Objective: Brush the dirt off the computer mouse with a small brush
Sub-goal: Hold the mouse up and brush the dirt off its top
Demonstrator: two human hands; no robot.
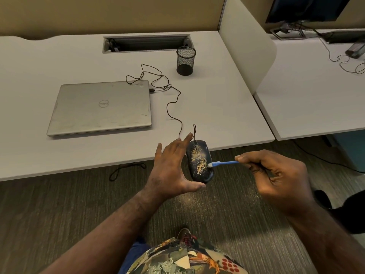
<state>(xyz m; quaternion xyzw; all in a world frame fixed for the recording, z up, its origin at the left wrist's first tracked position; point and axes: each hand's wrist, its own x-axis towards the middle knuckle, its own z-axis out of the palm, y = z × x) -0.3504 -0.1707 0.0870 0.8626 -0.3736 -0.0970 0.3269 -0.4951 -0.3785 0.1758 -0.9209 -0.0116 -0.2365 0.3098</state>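
Black computer mouse (199, 162), dusted with tan dirt (198, 159), held up off the desk edge.

Gripped by left hand (172, 171): thumb under near end, fingers spread along far side. Blue small brush (224, 163) pinched in right hand (276, 175), head touching mouse's right flank. Cable (173, 103) trailing beyond left hand to closed silver laptop (102, 107); mesh pen cup (185, 60) farther off on white desk (227, 107).

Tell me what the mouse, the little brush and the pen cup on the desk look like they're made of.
Mouse: looks like black plastic with a slight sheen, dusted with tan grit.
Brush: thin blue handle, probably plastic; the pale bristles are too small to judge.
Pen cup: black wire mesh, likely metal, since light shows through its wall.
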